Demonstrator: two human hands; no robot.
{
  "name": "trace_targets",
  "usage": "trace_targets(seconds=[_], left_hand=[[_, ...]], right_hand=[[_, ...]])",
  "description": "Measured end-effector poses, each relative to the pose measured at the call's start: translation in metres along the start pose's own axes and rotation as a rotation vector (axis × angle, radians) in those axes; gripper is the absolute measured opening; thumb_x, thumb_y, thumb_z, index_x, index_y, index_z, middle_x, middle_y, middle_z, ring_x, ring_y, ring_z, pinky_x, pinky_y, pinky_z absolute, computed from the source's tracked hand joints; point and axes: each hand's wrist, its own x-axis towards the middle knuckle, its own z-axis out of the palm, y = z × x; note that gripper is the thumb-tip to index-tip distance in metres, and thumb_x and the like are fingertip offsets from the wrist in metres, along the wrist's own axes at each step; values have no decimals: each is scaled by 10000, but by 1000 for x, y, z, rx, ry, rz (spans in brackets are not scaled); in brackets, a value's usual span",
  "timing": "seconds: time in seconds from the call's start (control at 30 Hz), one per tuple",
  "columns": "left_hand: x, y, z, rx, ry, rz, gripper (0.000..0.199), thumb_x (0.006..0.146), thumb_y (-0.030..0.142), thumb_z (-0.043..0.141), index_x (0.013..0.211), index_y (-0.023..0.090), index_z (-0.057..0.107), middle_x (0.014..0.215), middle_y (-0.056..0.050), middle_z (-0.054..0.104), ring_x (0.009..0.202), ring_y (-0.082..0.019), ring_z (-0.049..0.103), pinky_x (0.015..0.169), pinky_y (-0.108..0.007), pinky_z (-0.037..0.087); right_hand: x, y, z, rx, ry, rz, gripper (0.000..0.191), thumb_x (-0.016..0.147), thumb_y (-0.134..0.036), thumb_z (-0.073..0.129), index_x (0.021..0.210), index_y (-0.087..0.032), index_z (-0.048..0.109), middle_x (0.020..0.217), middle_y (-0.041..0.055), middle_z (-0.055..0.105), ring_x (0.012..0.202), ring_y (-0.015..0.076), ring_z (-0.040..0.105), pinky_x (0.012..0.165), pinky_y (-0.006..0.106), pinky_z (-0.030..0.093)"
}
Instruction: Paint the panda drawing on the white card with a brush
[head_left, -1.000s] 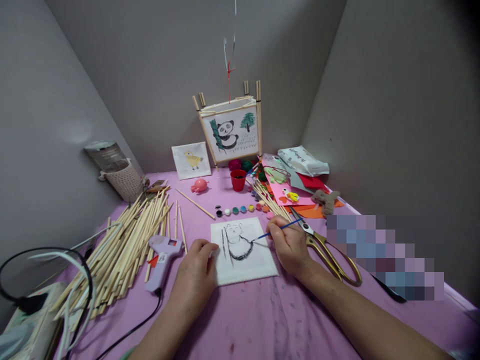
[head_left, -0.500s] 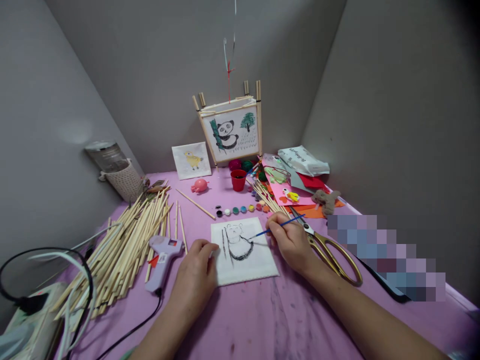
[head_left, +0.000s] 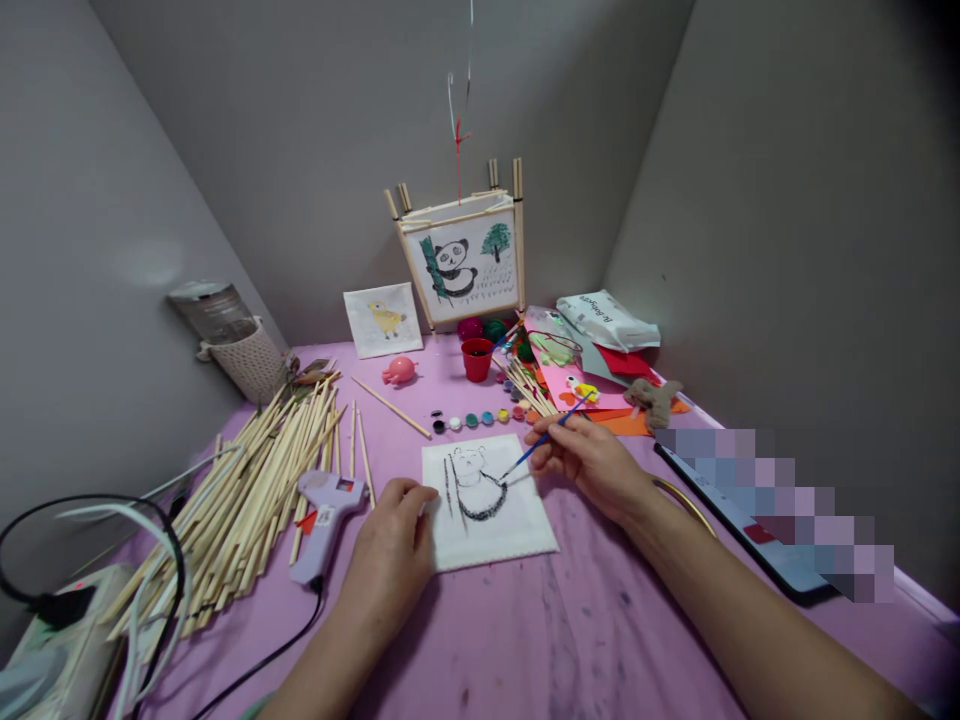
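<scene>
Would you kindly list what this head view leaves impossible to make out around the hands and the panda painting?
- Scissors: mostly hidden behind the right hand and forearm.
- Panda painting: its left edge covered by the left hand.
- Dark flat object: pixelated blur hides what it is.
- Paint pots: too small to see how full they are.

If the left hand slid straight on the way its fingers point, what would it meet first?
Likely the black painted panda outline: the left hand already rests on the white square paper, fingers pointing up-right; depth is uncertain.

craft corner (home-like), paint pots [head_left: 480, 419], bamboo sticks [head_left: 255, 490]
</scene>
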Motion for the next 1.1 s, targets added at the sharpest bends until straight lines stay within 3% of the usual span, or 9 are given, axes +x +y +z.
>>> trace_targets(seconds=[0.13,0.23,0.33,0.57,1.1], left_hand=[[0,0,1,7,-15,-14,261,831,131,431,985,177,637,1035,-82,597,845,-186,615,753,-326,494],[0,1,0,7,-19,-19,267,829,122,435,996,173,637,1042,-82,594,854,-185,614,766,-326,492],[0,1,-1,8,-13,-20,261,828,124,438,981,180,642,1031,-78,599,854,-186,617,757,-319,494],[0,1,0,23,11,3,264,823,124,437,971,186,647,1019,-77,610,851,-187,626,753,-315,500],[0,2,-2,4,-25,-17,258,832,125,445,987,170,646,1025,-78,594,859,-188,613,764,-320,491]], right_hand=[[1,4,-1,19,82,12,184,812,-344,607,831,-161,614,760,20,614,565,100,595,489,217,526],[3,7,-2,-15,166,9,224,806,-394,612,792,-171,593,591,-47,514,416,73,488,357,186,436],[6,13,-4,-134,240,-29,273,790,-433,625,774,-164,583,541,-55,510,350,61,443,291,168,358],[11,25,-6,-250,246,-50,276,795,-439,606,778,-165,575,508,-53,533,330,65,465,267,156,345],[12,25,-6,-372,320,-131,305,812,-467,586,776,-164,570,532,-50,532,326,67,483,268,161,356]])
